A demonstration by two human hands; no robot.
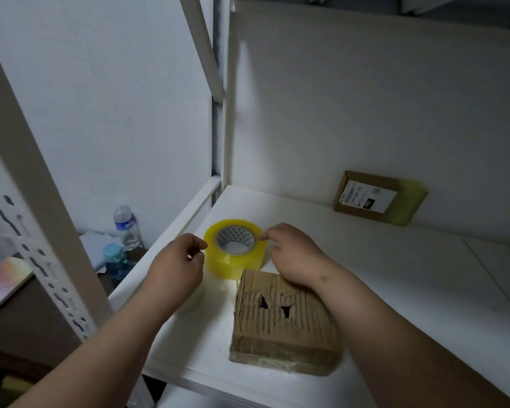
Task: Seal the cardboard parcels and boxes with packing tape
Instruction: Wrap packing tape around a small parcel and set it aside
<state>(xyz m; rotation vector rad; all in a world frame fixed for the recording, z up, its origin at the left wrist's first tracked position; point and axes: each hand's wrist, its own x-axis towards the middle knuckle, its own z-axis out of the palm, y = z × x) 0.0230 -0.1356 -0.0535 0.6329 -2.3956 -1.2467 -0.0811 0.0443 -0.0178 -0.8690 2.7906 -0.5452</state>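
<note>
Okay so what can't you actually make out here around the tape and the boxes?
- Loose end of the tape roll: not visible, head view.
- Label on the far parcel: print too small.
- Pale object under the left hand: mostly hidden by the wrist.
- Right hand fingers: whether they pinch the roll is unclear.

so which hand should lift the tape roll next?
Probably right. The right hand already has fingertips on the tape roll rim; the left hand is curled beside it, apparently not touching.
</note>
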